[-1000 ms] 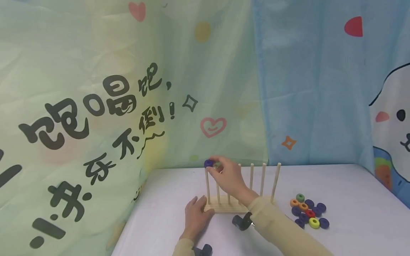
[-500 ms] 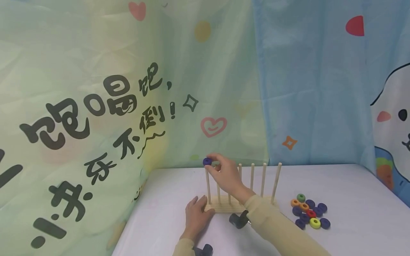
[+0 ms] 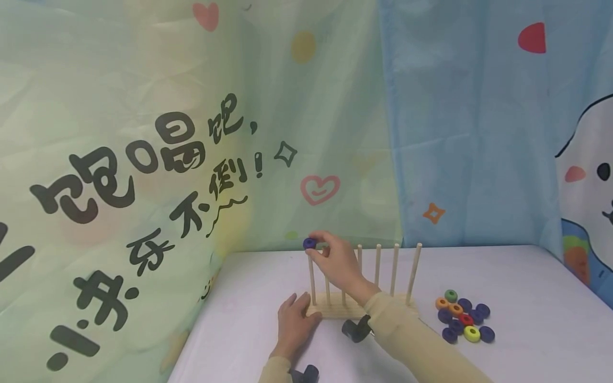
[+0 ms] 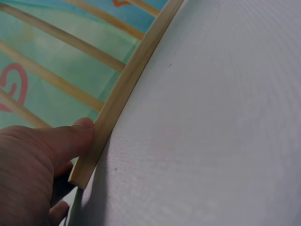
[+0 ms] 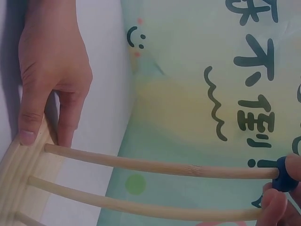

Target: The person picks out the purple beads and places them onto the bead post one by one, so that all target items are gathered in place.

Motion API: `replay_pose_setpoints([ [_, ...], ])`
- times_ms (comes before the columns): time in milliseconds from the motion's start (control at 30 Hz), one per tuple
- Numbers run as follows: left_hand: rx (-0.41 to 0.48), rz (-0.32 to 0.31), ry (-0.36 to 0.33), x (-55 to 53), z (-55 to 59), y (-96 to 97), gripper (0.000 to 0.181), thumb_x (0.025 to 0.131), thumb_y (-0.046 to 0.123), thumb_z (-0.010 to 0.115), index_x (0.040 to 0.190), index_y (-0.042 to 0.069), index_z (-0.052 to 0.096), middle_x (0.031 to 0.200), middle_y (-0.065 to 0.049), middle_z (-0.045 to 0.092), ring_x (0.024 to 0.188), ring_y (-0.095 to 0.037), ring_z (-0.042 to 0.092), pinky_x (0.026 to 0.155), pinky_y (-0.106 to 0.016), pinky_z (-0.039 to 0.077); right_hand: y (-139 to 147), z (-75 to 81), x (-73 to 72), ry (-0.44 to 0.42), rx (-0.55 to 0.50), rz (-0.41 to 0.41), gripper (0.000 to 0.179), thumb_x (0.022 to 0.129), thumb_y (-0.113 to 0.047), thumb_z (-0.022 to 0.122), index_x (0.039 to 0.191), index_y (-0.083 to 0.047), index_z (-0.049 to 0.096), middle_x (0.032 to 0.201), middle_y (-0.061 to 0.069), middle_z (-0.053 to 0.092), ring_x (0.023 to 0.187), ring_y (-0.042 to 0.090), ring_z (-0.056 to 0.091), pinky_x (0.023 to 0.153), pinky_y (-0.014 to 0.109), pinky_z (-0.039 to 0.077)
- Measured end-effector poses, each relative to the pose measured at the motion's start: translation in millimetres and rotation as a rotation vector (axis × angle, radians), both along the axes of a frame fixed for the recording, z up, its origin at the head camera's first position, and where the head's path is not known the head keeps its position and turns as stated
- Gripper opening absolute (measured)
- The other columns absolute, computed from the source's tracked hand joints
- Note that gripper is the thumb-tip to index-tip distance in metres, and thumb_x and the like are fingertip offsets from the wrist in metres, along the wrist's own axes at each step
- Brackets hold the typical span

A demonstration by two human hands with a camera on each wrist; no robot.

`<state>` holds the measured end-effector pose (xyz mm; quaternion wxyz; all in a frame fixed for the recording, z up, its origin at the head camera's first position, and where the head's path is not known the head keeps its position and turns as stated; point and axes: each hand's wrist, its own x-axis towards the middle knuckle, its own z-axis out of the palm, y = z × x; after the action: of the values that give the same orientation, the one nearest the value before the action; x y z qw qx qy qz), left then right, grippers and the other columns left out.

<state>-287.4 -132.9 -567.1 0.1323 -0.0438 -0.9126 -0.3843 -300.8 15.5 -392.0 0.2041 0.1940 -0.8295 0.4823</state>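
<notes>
A wooden peg stand [image 3: 335, 312] with a row of upright dowels stands on the table. My left hand [image 3: 293, 325] grips the left end of its base; in the left wrist view the thumb [image 4: 77, 136] presses the base's front edge. Between thumb and fingers, my right hand [image 3: 342, 264] pinches a dark blue ring bead [image 3: 309, 243] at the top of the leftmost peg [image 3: 312, 279]. In the right wrist view the blue bead [image 5: 283, 176] meets that peg's tip, its far side covered by fingers.
Several loose beads lie right of the stand: dark blue ones [image 3: 487, 334], orange [image 3: 455, 308], a green [image 3: 450, 296], a red [image 3: 465, 319] and a yellow [image 3: 471, 333]. A printed curtain [image 3: 335, 133] hangs behind the white table [image 3: 517, 282].
The right hand and its blue bead have shifted slightly left at the tip of the leftmost peg. The left hand keeps its place on the base.
</notes>
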Motion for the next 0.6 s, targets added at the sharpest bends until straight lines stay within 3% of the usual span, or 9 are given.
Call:
replay_pose_setpoints([
  [300, 0.012, 0.003, -0.014, 2.4, -1.0, -1.3, 0.052, 0.077, 0.031, 0.077, 0.125, 0.013, 0.066, 0.134, -0.012, 0.061, 0.133, -0.043, 0.041, 0.108, -0.067, 0.027, -2.5, -3.8, 0.4, -0.019, 0.036, -0.021, 0.031, 0.085, -0.018, 0.076, 0.115, -0.016, 0.068, 0.103, -0.004, 0.072, 0.058, 0.008, 0.049, 0.049, 0.023, 0.040],
  [600, 0.006, 0.013, -0.008, 1.4, 2.4, 0.9, 0.049, 0.077, 0.031, 0.077, 0.123, 0.017, 0.067, 0.134, -0.009, 0.061, 0.133, -0.042, 0.042, 0.108, -0.067, 0.027, -2.7, -6.2, 0.8, -0.038, 0.049, -0.036, 0.029, 0.084, -0.018, 0.076, 0.112, -0.016, 0.069, 0.099, -0.004, 0.072, 0.057, 0.009, 0.048, 0.048, 0.024, 0.039],
])
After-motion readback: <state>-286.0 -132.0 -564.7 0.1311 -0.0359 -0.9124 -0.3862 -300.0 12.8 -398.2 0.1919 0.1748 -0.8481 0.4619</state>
